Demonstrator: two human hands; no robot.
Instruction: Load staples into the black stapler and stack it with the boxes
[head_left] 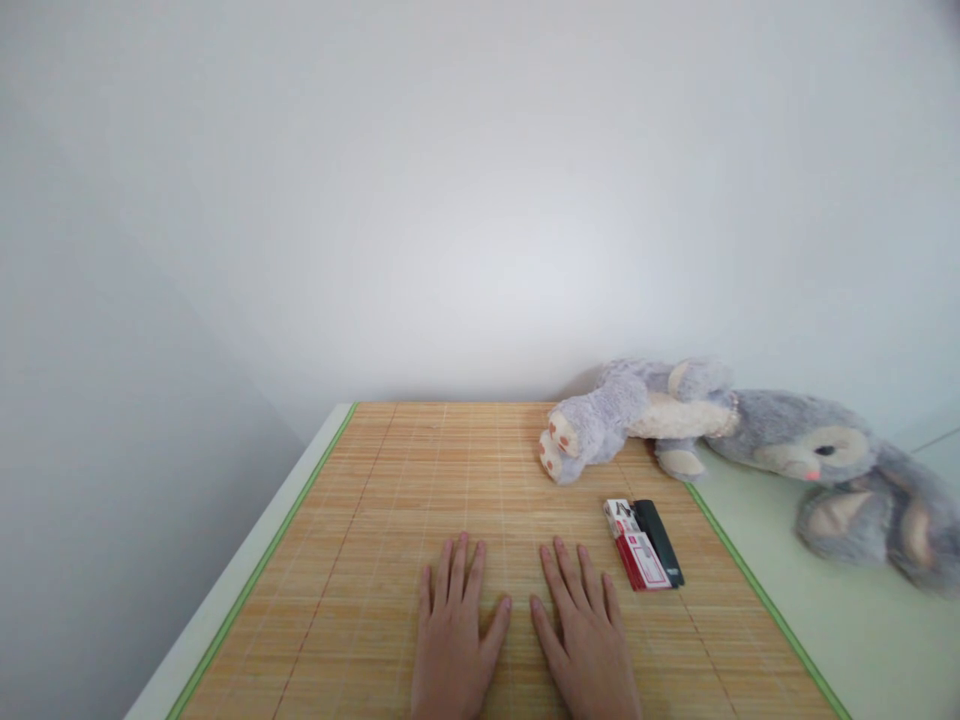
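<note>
Box print: on the red-and-white box point(643, 560), ahead and right of my right hand point(589, 640), too small for me to read
Stapler mark: pale lettering at the near end of the dark stapler point(658, 540), illegible
Long axes: both side by side, slanting from far left to near right
My hands: right and left hand point(454, 640) flat on the bamboo mat point(360, 600), fingers spread
Plush rabbit point(795, 435): beyond, feet leftward
</note>
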